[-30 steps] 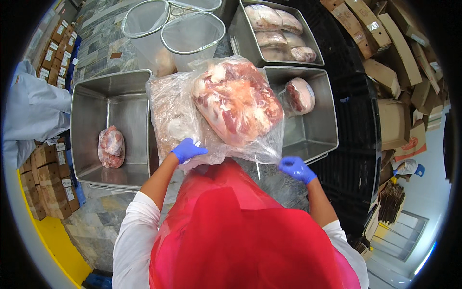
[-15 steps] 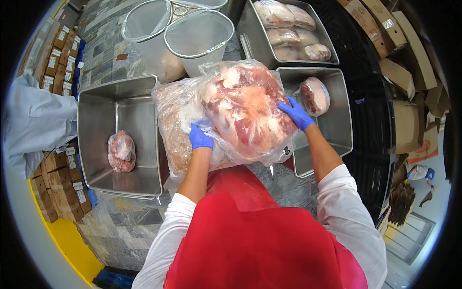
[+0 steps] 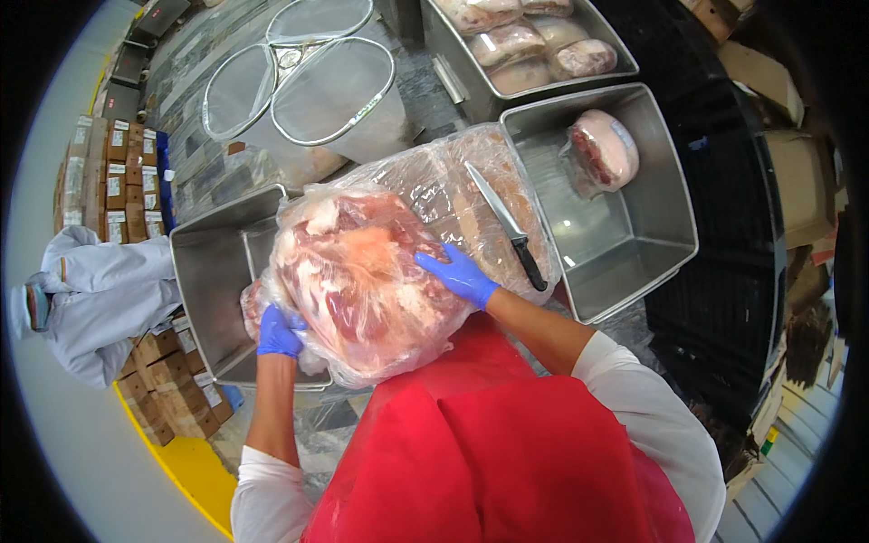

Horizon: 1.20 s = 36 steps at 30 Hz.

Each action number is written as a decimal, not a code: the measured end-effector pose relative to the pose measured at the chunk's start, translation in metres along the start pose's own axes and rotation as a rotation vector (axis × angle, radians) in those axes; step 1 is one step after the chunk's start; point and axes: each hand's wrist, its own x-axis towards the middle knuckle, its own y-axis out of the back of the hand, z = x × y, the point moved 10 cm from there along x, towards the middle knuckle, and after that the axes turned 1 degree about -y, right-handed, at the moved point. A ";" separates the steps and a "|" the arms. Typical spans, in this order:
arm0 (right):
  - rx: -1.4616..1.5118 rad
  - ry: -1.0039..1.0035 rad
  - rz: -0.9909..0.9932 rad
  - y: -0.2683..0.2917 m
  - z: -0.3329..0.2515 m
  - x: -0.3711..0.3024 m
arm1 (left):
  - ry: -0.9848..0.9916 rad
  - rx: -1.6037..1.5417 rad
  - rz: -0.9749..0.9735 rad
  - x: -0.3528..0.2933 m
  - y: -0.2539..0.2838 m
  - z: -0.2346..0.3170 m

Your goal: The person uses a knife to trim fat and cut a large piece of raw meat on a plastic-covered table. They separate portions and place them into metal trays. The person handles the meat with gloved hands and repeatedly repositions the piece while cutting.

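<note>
A large slab of raw meat in a clear plastic bag [image 3: 362, 290] is held between my two blue-gloved hands. My left hand [image 3: 281, 331] grips its left edge with the plastic bunched at the fingers. On the right edge, my right hand [image 3: 460, 274] presses with fingers bent over the bag. Beneath and behind the meat is a plastic-covered work surface [image 3: 444, 172], on which a black-handled knife [image 3: 507, 226] lies bare. The bag's left side overlaps a steel bin [image 3: 208, 271] and partly hides a smaller piece of meat [image 3: 251, 308] in it.
A right-hand steel bin [image 3: 625, 244] holds one wrapped cut [image 3: 602, 152]. Behind it, another bin [image 3: 543, 90] contains several wrapped cuts. Hooped clear bags [image 3: 335, 90] stand at the back. A person in a white coat [image 3: 109, 290] is at left, near stacked cartons [image 3: 172, 380].
Both hands have carried the bagged meat leftward, toward the left bin. The knife on the work surface is now uncovered. My view has also turned.
</note>
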 end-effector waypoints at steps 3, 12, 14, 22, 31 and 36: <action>-0.113 -0.004 -0.052 -0.024 -0.013 0.000 | -0.039 0.155 -0.032 -0.040 -0.005 0.048; 0.428 0.074 -0.320 0.086 -0.146 -0.038 | -0.364 0.293 -0.646 -0.059 -0.190 0.035; 0.544 -0.102 -0.249 0.128 -0.098 -0.014 | -0.099 0.120 -0.603 -0.028 -0.160 0.007; 0.614 0.187 -0.094 0.174 -0.054 0.026 | -0.009 0.312 -0.393 0.053 0.009 -0.026; 0.734 0.136 -0.024 0.158 -0.018 0.008 | -0.056 0.601 -0.609 0.060 -0.140 -0.121; 0.893 0.007 0.040 0.137 -0.023 -0.013 | -0.367 0.762 -0.492 0.078 -0.131 -0.073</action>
